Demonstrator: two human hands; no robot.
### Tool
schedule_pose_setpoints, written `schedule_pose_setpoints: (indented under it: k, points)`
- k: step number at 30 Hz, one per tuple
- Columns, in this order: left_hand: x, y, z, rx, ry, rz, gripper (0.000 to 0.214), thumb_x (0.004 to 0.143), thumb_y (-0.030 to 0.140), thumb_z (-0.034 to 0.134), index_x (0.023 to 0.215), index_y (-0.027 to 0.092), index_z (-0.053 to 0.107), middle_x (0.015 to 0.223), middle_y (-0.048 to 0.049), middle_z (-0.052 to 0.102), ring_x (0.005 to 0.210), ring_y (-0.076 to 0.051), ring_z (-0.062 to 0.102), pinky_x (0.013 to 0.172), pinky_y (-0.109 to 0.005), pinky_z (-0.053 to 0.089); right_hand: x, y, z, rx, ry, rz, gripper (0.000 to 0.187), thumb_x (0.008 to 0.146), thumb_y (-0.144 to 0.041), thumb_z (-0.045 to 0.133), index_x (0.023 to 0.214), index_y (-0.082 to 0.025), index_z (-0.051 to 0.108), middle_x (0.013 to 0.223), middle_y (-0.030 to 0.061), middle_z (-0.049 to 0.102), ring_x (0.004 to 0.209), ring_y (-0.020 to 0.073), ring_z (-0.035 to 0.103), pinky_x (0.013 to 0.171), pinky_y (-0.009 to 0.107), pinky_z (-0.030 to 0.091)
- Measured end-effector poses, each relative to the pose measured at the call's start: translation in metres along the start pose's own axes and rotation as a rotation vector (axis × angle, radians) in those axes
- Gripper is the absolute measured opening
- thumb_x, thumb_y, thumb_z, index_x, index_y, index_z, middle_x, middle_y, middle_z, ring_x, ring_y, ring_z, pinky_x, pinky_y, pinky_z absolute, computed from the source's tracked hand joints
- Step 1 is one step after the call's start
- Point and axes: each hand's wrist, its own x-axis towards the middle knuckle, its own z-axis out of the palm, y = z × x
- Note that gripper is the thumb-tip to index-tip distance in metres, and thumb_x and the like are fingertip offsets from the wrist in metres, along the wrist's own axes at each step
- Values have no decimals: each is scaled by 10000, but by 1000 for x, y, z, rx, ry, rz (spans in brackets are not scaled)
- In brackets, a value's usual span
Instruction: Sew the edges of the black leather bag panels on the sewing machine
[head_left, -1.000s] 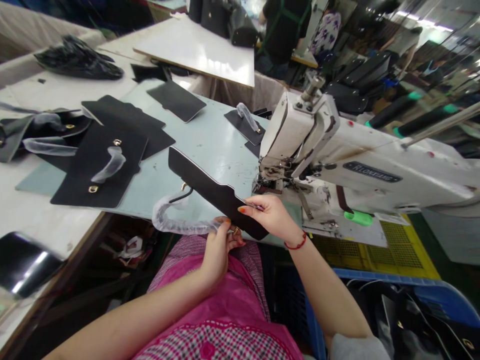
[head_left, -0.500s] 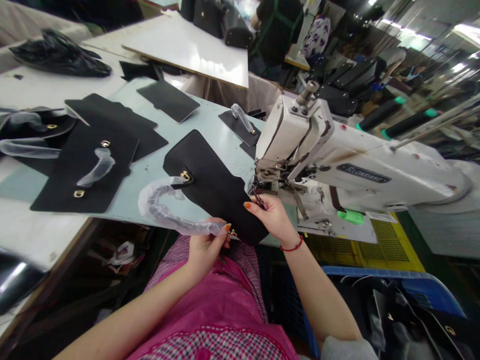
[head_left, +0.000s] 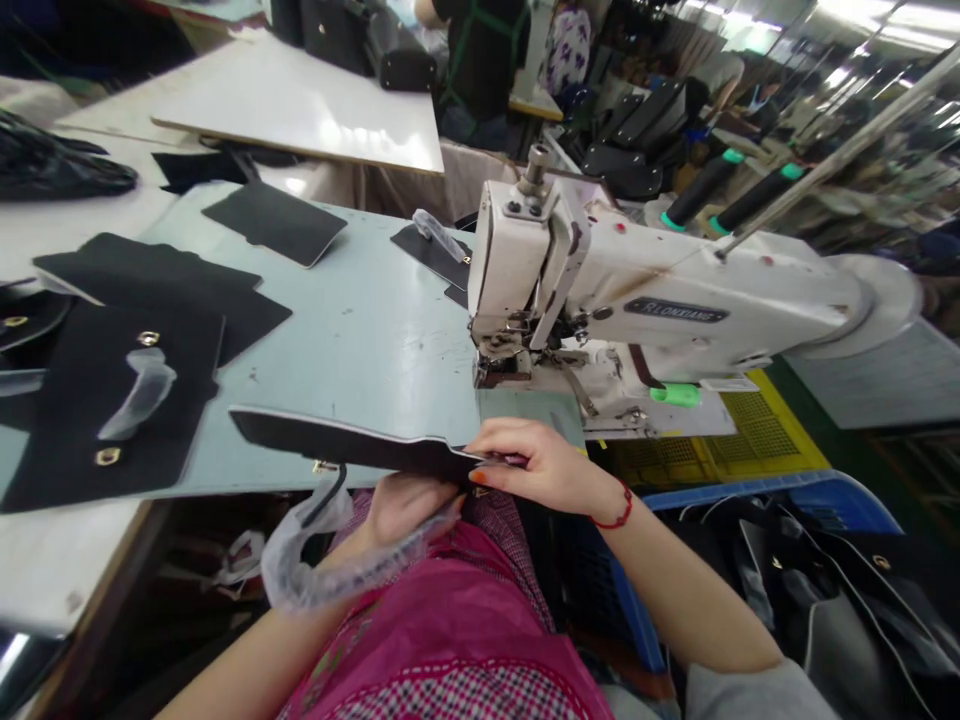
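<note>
A black bag panel (head_left: 352, 440) is tilted up on edge at the front of the sewing table. Its handle (head_left: 300, 570), wrapped in clear plastic, loops down toward my lap, and a gold fitting (head_left: 325, 466) shows beneath the panel. My left hand (head_left: 412, 510) is closed on the panel's lower side by the handle's end; some of its fingers are hidden. At the panel's right end my right hand (head_left: 532, 465) pinches the edge. It also holds a small metal tool (head_left: 510, 460), which looks like thread snips and is partly covered by the fingers.
Behind my right hand stands a white sewing machine (head_left: 667, 290). More black panels (head_left: 127, 400) lie on the table (head_left: 360, 340) at left, one with a wrapped handle. A blue basket (head_left: 810, 490) of black pieces stands at lower right. A person (head_left: 484, 70) is at the back.
The panel has turned from lying face-up to standing edge-on, and moved down toward my lap. The handle has swung lower. Both hands turned with it, and the view has shifted right.
</note>
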Motion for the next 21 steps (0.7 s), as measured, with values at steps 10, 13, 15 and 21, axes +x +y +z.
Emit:
schedule_pose_setpoints:
  k: [10,13,15,21]
  points:
    - [-7,9,25,663,-181,479,398,877,110,590,1202,309,703,1081,-63,747,941,-259,711,947,-418,526,-3,-21,-15,-100,-115,93,368,1014,-446,424,1020,-151,643,925,45,664,851,145,600,766,259,464]
    - [-11,9,30,825,-133,595,436,887,107,581,1270,303,650,1104,-68,731,937,-247,700,904,-408,546,-2,-28,-12,-169,-101,108,319,1007,-421,458,1051,-151,622,962,55,669,859,151,601,761,264,459]
    - [-12,9,32,908,-131,637,455,901,100,550,1316,278,603,1146,-74,707,967,-247,680,892,-410,545,-4,-32,-10,-193,-66,108,318,1001,-423,475,1068,-146,614,971,64,663,859,156,596,761,273,458]
    - [-12,13,32,1054,-154,677,432,949,80,414,1349,206,521,1092,-76,682,945,-214,643,842,-349,522,-10,-36,-13,-205,60,4,302,994,-400,498,1084,-142,627,986,76,614,896,159,569,786,286,456]
